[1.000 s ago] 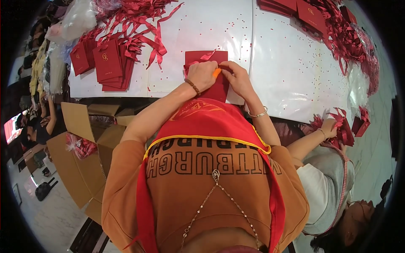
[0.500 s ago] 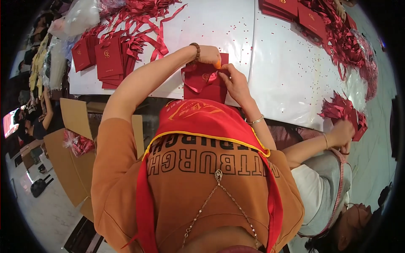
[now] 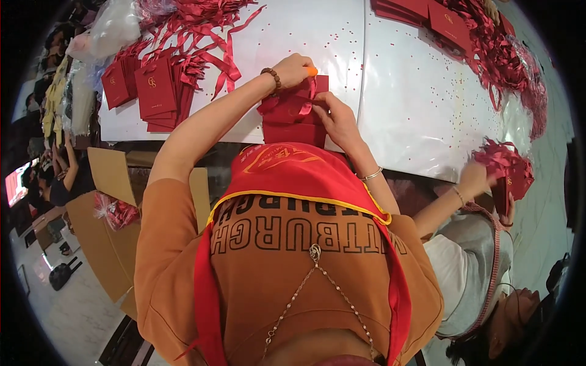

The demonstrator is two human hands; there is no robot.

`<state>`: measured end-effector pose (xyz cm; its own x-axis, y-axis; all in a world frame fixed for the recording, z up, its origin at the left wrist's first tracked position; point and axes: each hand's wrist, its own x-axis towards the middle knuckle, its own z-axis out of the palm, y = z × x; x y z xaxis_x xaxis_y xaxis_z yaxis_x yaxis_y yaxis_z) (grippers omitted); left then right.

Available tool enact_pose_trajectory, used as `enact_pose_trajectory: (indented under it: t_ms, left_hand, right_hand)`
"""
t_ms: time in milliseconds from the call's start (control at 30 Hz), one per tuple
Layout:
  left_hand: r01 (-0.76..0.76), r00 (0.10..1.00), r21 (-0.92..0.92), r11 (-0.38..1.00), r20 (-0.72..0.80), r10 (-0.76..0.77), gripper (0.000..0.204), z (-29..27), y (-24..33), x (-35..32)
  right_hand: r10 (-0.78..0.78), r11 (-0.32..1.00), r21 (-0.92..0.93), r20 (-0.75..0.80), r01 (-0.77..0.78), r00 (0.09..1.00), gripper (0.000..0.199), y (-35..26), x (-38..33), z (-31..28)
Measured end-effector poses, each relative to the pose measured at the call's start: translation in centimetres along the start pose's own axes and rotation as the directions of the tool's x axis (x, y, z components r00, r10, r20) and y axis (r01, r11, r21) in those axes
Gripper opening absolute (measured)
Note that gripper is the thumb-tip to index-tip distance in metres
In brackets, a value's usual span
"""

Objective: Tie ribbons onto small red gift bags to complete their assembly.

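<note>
A small red paper gift bag (image 3: 293, 133) lies at the table's near edge, just beyond my red apron (image 3: 293, 171). A satin ribbon (image 3: 306, 108) runs across its upper part. Wearing a beaded bracelet, my left hand (image 3: 295, 69) is closed on the ribbon above the bag's far edge; an orange finger cover (image 3: 312, 71) shows on one fingertip. My right hand (image 3: 337, 119), with a metal bangle at the wrist, pinches the ribbon at the bag's right side. The fingertips partly hide the spot between both hands.
Stacked red bags (image 3: 157, 91) and loose ribbons (image 3: 207, 24) lie to the left. More bags (image 3: 448, 27) and a ribbon heap (image 3: 497, 61) are far right. At right, a co-worker's hand (image 3: 476, 183) works beside ribboned bags (image 3: 519, 174). An open cardboard box (image 3: 101, 226) stands lower left.
My left hand has moved slightly away and left, drawing the ribbon up from the bag. My right hand has shifted a little left. The co-worker's hand has moved left from the bags.
</note>
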<state>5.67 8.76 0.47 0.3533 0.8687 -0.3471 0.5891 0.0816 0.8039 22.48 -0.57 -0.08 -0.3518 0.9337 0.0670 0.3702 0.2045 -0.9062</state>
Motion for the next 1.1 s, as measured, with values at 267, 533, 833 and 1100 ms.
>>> enact_pose_trajectory:
  t_ms: [267,533,833,1100]
  left_hand:
    - [-0.135,0.938,0.059,0.989,-0.313,0.147,0.021,1.6,0.0,0.4]
    - [0.051,0.973,-0.619,0.784,-0.147,-0.180,0.016,-5.6,1.8,0.1]
    - [0.261,0.947,-0.855,0.448,0.316,0.051,0.038,0.1,-0.5,-4.5]
    - [0.137,0.907,-0.334,0.933,-0.337,-0.253,0.031,0.9,-3.6,-4.7]
  right_hand:
    - [-0.053,0.998,-0.029,0.041,0.054,0.998,0.018,-0.3,0.1,-0.6]
    - [-0.008,0.992,0.123,0.113,-0.006,0.994,0.017,0.3,0.2,-1.4]
    - [0.113,0.593,0.787,0.126,-0.168,0.986,0.017,2.0,1.8,-1.8]
    - [0.455,0.740,0.630,-0.209,-0.237,0.866,0.023,3.7,2.5,-2.4]
